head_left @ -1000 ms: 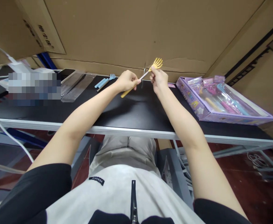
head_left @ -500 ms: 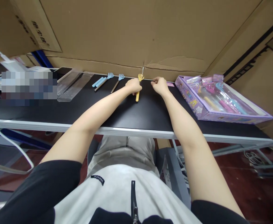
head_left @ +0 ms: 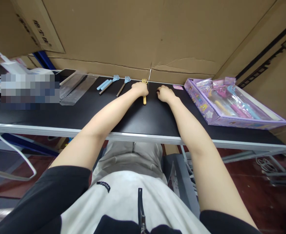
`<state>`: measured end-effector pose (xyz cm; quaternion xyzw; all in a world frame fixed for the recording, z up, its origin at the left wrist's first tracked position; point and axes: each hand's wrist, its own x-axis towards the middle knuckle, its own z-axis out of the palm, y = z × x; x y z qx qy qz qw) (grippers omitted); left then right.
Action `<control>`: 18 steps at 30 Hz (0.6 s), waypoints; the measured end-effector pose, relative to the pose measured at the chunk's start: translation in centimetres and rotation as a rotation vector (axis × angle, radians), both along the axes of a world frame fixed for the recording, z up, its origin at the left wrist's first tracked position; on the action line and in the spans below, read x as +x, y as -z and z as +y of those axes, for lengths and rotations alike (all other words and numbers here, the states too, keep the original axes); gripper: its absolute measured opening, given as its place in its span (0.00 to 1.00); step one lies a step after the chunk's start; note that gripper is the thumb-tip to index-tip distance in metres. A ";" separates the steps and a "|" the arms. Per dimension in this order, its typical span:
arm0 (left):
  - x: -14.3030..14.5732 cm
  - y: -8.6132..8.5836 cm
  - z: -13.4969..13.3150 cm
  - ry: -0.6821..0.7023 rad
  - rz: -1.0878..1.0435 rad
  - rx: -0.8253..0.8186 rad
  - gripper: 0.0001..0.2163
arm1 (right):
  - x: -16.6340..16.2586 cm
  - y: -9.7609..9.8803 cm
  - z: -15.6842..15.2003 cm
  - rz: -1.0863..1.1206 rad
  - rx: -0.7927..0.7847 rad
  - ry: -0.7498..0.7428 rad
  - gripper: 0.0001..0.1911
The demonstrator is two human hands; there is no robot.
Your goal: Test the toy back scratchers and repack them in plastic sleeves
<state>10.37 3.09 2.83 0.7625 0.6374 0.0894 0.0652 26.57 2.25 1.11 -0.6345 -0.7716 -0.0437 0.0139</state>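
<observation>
Grip first: our left hand (head_left: 139,88) is closed down over the yellow scratcher (head_left: 144,99), fingers wrapped across its middle. The little scratcher lies flat on the table (head_left: 138,117) under that hand. Its claw end pokes out toward the cardboard wall (head_left: 143,35) and the butt of the handle sticks out on our side. So it's down on the black top at the far edge, pretty much dead centre, with the hand on it.

Our right hand (head_left: 164,94) sits just beside it, a bit to the right, knuckles up and fingers curled in to a narrow, loose fist resting on the table. It isn't touching the yellow scratcher, and we can't make out anything inside it.

Left of the left hand there's a blue scratcher with a dark handle (head_left: 122,87), lying at a slant. Further left is a blue pair (head_left: 106,84) lying close together, claws pointing at the wall too. Past those are some clear plastic sleeves (head_left: 75,87), flat on the table.

Over on the right, well apart from both hands, a purple box (head_left: 207,113) holds packed scratchers in pink, blue and yellow. A small pink tag (head_left: 177,87) lies between the right hand and that box, up by the wall. A white cable (head_left: 8,146) loops down off the left side.
</observation>
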 end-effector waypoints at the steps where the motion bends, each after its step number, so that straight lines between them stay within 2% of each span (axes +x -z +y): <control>1: -0.3 0.1 0.3 0.005 -0.014 0.004 0.23 | 0.0 0.1 -0.1 -0.002 0.000 0.003 0.26; 3: -1.6 0.0 0.8 0.031 -0.050 -0.036 0.18 | -0.1 0.2 -0.2 -0.010 0.007 0.001 0.26; 6: -4.8 -0.6 1.3 0.113 -0.053 -0.101 0.15 | -0.2 0.2 -0.6 -0.050 0.010 -0.021 0.28; 8: -7.7 -1.0 1.4 0.144 -0.028 -0.033 0.15 | -0.2 0.0 -0.7 -0.082 0.010 -0.042 0.28; 11: -12.0 -1.2 1.4 0.114 -0.063 0.072 0.21 | -0.1 -0.4 -0.5 -0.129 0.004 -0.086 0.28; 14: -14.9 -0.3 1.4 0.080 -0.126 0.142 0.23 | 0.3 -0.5 0.1 -0.134 0.007 -0.093 0.27; 18: -16.3 2.2 1.8 0.073 -0.228 0.256 0.28 | 0.7 0.0 0.9 0.022 -0.006 -0.034 0.29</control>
